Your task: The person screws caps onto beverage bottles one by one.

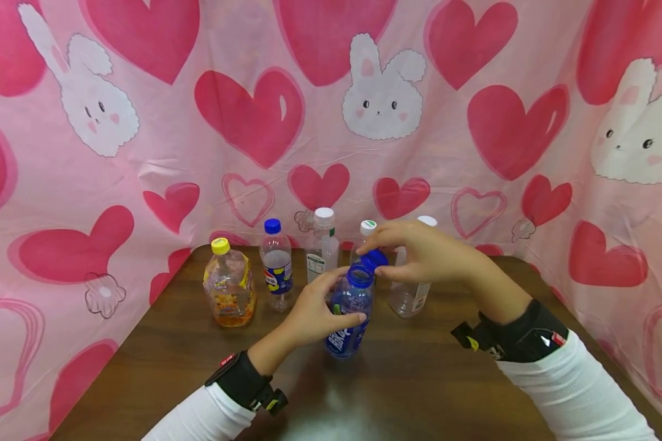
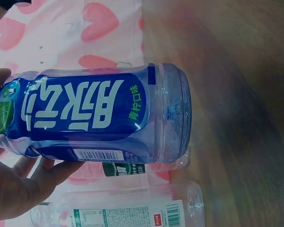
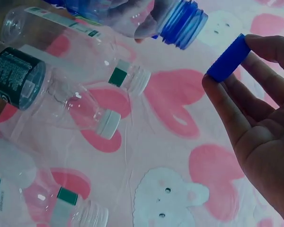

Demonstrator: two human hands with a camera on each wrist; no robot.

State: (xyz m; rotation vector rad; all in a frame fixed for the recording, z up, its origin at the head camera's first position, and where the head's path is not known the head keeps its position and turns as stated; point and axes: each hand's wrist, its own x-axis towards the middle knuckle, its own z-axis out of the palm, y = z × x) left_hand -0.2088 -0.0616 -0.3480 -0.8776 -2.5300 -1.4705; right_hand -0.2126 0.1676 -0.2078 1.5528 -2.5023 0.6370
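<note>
A blue-tinted clear plastic bottle point(image 1: 344, 337) with a blue label stands on the table, its threaded mouth point(image 3: 182, 23) uncovered. My left hand point(image 1: 315, 311) holds it round the upper body, thumb across the near side. In the left wrist view the bottle's label point(image 2: 80, 104) shows a lime picture and white characters. Just over the mouth, my right hand point(image 1: 427, 252) pinches a blue screw cap point(image 1: 374, 260) between thumb and fingers. From the right wrist view, a gap separates the cap point(image 3: 228, 59) from the bottle's rim.
Behind the hands stand a yellow-capped bottle point(image 1: 228, 297) with some orange liquid, a blue-capped bottle point(image 1: 277, 275), and several clear white-capped bottles point(image 1: 322, 260). They share a dark wooden table point(image 1: 419, 380). A pink heart-patterned cloth point(image 1: 320, 122) hangs round its back and sides.
</note>
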